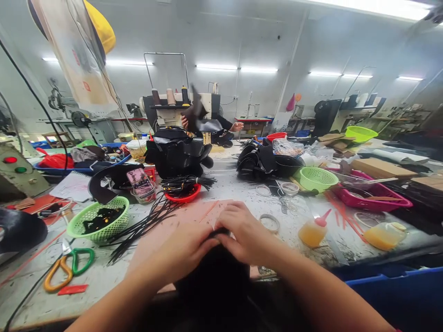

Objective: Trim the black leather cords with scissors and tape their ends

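Observation:
A black piece of material [214, 272], perhaps leather or fabric, runs from the table's front edge toward me; its exact kind is too dark to make out. My left hand [187, 242] pinches its upper edge with thumb and fingers. Close against it, my right hand [238, 228] grips the same edge from the other side, and the fingertips of both nearly meet. Under and beyond the hands lies a pinkish sheet [148, 251]. Black cords [138, 226] lie to the left, leading to a red bowl [183, 196] with more black strips.
Scissors [69, 267] and a green basket [98, 221] with black parts lie left. Stacked black pieces [176, 157] stand ahead. A tape roll [269, 223], glue bottle [314, 230] and magenta tray [374, 200] are right. Across the table, a person's hand [237, 126] shows.

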Demonstrator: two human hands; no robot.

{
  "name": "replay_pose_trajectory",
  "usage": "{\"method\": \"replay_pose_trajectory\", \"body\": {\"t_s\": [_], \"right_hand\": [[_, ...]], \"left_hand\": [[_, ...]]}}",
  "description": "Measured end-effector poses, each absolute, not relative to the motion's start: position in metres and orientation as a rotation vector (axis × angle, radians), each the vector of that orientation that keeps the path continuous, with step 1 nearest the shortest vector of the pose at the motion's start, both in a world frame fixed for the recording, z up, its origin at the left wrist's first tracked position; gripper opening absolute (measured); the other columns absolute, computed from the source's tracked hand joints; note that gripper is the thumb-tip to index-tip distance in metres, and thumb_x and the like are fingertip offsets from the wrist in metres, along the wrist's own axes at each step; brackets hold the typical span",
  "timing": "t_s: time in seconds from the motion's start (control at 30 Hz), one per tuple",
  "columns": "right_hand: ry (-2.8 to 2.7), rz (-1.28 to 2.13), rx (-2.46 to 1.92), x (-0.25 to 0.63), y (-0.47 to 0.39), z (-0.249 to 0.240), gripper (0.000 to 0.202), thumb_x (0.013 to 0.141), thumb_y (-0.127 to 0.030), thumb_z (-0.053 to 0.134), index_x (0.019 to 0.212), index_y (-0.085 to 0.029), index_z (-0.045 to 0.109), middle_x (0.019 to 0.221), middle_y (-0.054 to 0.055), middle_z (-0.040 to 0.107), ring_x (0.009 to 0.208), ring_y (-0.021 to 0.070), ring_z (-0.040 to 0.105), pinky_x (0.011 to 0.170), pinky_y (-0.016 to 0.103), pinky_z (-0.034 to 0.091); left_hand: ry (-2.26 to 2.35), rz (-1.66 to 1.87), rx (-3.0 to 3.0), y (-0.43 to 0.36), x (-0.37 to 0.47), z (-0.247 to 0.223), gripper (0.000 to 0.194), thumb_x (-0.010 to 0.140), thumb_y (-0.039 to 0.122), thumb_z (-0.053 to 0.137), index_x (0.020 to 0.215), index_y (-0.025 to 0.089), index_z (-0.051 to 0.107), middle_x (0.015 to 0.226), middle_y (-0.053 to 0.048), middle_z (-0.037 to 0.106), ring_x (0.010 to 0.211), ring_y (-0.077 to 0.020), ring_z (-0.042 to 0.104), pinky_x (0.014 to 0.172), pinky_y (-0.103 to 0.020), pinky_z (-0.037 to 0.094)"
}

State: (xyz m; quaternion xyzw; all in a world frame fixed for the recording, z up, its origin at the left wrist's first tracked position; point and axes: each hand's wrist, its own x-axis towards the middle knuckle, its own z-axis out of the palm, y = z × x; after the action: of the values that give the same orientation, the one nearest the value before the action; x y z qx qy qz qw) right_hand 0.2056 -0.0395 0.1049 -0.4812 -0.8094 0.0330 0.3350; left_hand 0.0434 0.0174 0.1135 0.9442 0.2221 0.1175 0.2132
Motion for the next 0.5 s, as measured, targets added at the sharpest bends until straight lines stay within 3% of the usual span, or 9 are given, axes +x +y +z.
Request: {"method": "replay_pose_trajectory", "body": {"t_s": [0.1, 0.23, 0.5], "right_hand": [[-2.094, 0.015, -1.158, 0.201, -0.05, 0.107, 0.004, 0.072, -0.016, 0.053, 0.071, -0.019, 0.052, 0.068, 0.0, 0.06, 0.074, 0.0158, 0.052, 0.087, 0.037, 0.029], [-2.084, -0.094, -1.161, 0.207, -0.06, 0.115, 0.006, 0.075, -0.018, 0.052, 0.069, -0.02, 0.051, 0.064, -0.002, 0.059, 0.071, 0.0144, 0.053, 0.093, 0.039, 0.024], [-2.209, 0.122, -1.457, 0.221, -0.04, 0.134, 0.004, 0.077, -0.016, 0.054, 0.074, -0.018, 0.053, 0.072, 0.0, 0.06, 0.076, 0.0144, 0.054, 0.095, 0.04, 0.022]], "left_hand": [[0.597, 0.313, 2.651, 0.01, 0.033, 0.105, 0.019, 0.084, 0.029, 0.04, 0.095, 0.024, 0.055, 0.09, -0.001, 0.065, 0.078, -0.0162, 0.058, 0.068, -0.025, 0.041], [0.693, 0.262, 2.766, 0.013, 0.012, 0.09, 0.024, 0.085, 0.031, 0.036, 0.074, 0.022, 0.054, 0.066, 0.0, 0.062, 0.058, -0.0154, 0.055, 0.054, -0.025, 0.035], [0.733, 0.156, 2.531, 0.027, 0.008, 0.093, 0.024, 0.084, 0.03, 0.036, 0.07, 0.019, 0.052, 0.068, 0.001, 0.058, 0.063, -0.0137, 0.051, 0.059, -0.023, 0.037]]}}
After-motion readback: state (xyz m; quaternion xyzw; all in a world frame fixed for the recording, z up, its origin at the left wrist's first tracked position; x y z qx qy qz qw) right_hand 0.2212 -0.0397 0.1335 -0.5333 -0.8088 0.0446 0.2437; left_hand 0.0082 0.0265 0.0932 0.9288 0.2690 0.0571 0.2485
